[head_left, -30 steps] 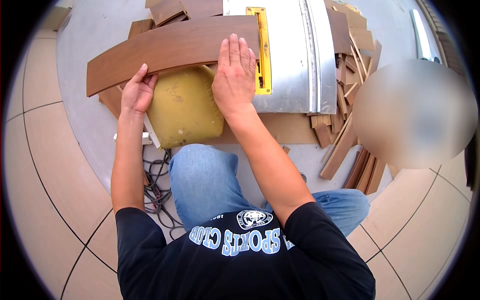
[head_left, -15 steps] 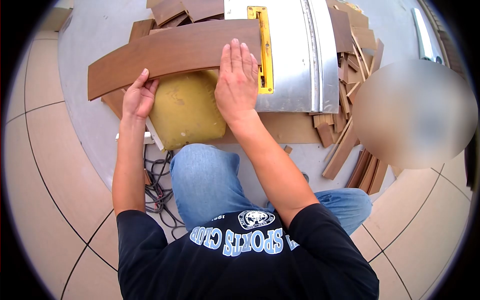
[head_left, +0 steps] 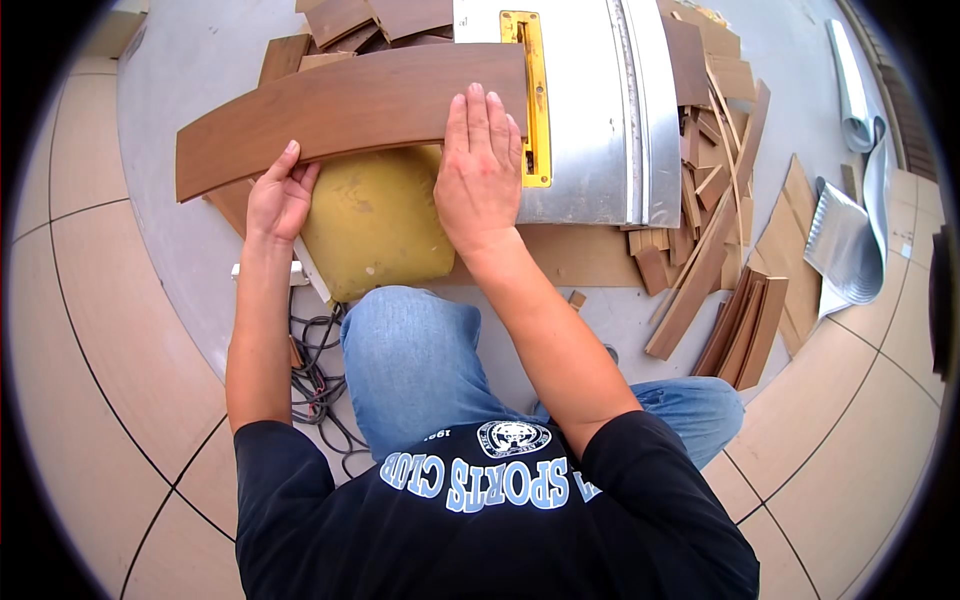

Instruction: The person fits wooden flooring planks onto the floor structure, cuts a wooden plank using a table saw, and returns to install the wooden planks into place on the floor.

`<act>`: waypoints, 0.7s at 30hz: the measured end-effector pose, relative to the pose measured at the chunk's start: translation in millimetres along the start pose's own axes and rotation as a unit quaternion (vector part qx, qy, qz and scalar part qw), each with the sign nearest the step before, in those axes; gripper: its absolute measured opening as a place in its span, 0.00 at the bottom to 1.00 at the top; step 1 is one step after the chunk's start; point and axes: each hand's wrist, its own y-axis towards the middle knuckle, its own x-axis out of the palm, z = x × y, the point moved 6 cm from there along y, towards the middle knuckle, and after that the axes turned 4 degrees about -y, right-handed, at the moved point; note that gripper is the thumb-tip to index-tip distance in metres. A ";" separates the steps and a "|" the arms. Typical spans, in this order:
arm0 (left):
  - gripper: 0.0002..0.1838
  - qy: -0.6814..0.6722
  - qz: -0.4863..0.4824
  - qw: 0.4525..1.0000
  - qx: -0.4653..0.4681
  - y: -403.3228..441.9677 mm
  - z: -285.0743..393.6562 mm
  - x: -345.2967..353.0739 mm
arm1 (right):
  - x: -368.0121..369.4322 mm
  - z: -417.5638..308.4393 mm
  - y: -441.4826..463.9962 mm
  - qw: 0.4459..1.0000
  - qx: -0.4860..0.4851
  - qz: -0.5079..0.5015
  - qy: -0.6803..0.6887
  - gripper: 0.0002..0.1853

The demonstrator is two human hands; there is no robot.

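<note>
Left hand [head_left: 277,205] pinches the near edge of the brown plank [head_left: 350,105] lapping the left edge of the metal counter [head_left: 590,120]; the right hand [head_left: 480,175], apart, lies flat across it beside the yellow plate [head_left: 541,90]. A loosened pinch could tip the plank, sliding that flat hand plateward.

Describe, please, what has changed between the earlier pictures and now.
The long brown wooden board has shifted slightly toward the person along the yellow rectangular insert; the bare left hand and right hand moved with it. At right, a blurred patch no longer hides most of the silvery sheet. Both hands stayed on the board; nothing was newly grasped or released.
</note>
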 end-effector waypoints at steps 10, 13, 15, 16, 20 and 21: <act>0.13 -0.001 -0.004 1.000 -0.006 -2.7 -0.3 -3.3 | -2.8 -0.7 -3.1 1.000 -0.004 -0.009 0.000 0.29; 0.15 -0.002 0.001 1.000 -0.002 -4.4 -0.6 -4.8 | -4.6 -0.8 -5.0 1.000 -0.003 -0.011 0.005 0.29; 0.15 0.002 0.003 1.000 0.002 -6.2 -0.3 -2.0 | -4.7 -0.8 -5.0 1.000 -0.002 -0.012 0.008 0.29; 0.15 0.002 0.004 1.000 0.002 -5.8 -0.1 -2.3 | -4.4 -0.8 -5.1 1.000 -0.003 -0.011 0.006 0.29; 0.14 0.004 0.002 1.000 0.003 -6.8 -0.6 -2.7 | -2.4 -0.4 -6.9 1.000 -0.005 -0.010 0.005 0.30; 0.14 0.005 0.003 1.000 0.005 -7.4 -0.4 -2.5 | -2.5 -0.5 -7.1 1.000 -0.005 -0.010 0.005 0.30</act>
